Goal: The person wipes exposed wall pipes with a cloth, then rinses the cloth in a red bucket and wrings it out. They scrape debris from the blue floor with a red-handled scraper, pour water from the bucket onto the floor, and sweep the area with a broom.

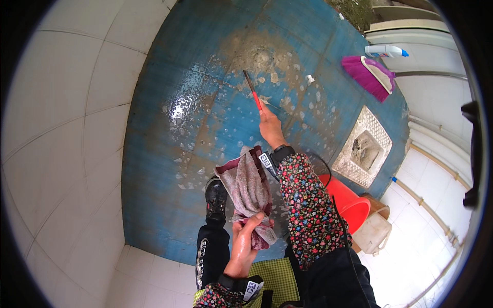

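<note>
Head view: one slim, red-handled tool (255,96) is gripped by the right hand (271,126), upper centre; one crumpled, nubby cloth (247,189) is clutched by the left hand (243,245), lower centre; one purple, bristled broom (365,77), upper right.

Blue floor (159,154), white tiled walls (61,133)

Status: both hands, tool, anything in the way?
Right hand: gripping red-handled tool over wet floor. Left hand: gripping cloth. White scrap right of tool.
</note>
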### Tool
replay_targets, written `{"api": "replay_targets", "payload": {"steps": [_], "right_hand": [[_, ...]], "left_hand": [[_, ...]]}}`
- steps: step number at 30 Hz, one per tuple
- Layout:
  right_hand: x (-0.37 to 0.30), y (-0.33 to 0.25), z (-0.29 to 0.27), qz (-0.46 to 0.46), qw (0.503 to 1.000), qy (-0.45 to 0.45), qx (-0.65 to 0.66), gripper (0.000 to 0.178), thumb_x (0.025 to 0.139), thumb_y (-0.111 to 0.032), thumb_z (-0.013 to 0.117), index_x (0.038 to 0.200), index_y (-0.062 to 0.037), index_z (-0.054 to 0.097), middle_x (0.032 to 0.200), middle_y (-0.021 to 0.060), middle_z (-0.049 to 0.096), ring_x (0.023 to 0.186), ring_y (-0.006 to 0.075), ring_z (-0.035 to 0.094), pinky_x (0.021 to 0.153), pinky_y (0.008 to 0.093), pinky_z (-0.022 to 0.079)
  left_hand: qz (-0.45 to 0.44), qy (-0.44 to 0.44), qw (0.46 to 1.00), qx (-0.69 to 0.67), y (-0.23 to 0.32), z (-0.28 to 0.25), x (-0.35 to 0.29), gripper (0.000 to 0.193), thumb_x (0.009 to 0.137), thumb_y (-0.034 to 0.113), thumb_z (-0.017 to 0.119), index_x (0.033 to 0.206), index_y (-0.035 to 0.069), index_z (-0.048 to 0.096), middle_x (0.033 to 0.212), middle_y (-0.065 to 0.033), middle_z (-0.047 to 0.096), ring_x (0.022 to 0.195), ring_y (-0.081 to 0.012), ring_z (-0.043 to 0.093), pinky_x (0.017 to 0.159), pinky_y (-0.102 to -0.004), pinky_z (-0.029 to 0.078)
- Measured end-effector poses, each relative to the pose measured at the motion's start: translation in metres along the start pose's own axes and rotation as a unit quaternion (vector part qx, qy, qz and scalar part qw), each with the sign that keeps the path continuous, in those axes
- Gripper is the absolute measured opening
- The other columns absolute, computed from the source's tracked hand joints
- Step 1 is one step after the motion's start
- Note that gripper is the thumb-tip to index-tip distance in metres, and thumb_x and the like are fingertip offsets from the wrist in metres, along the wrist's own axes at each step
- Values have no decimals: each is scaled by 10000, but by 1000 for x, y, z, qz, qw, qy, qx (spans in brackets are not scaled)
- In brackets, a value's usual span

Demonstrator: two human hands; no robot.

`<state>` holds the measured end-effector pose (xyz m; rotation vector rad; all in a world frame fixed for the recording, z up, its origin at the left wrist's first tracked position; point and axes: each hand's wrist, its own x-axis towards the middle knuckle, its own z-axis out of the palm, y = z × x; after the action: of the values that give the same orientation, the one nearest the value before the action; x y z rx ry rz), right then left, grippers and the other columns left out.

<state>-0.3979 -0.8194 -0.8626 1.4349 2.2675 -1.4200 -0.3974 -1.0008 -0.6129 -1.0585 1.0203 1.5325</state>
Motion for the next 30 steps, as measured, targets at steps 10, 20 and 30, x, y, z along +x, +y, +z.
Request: {"api": "replay_targets", "payload": {"steps": [10,20,30], "right_hand": [[-1,-12,-12,32,999,-26,13,403,998,-215,426,1398,-178,456,1268,203,558,1181,358,539,973,388,447],[-6,2,-1,-7,1000,19,-6,440,979,-175,415,1419,-194,417,1066,260,606,975,438,585,796,467,485],[-74,58,-19,-52,998,18,-32,414,992,-208,426,1406,-221,446,1115,242,602,984,430,589,825,449,490]], "left_hand": [[-19,1,1000,7,-5,-1,-3,380,845,99,685,1179,-12,543,1079,-117,628,832,-215,648,720,-354,560],[-18,-1,1000,20,-13,-3,2,405,849,106,677,1207,6,515,1064,-120,620,816,-233,651,703,-372,562],[2,1,1000,17,-8,6,1,315,861,112,648,1131,2,531,1038,-120,611,800,-238,644,689,-391,564]]}}
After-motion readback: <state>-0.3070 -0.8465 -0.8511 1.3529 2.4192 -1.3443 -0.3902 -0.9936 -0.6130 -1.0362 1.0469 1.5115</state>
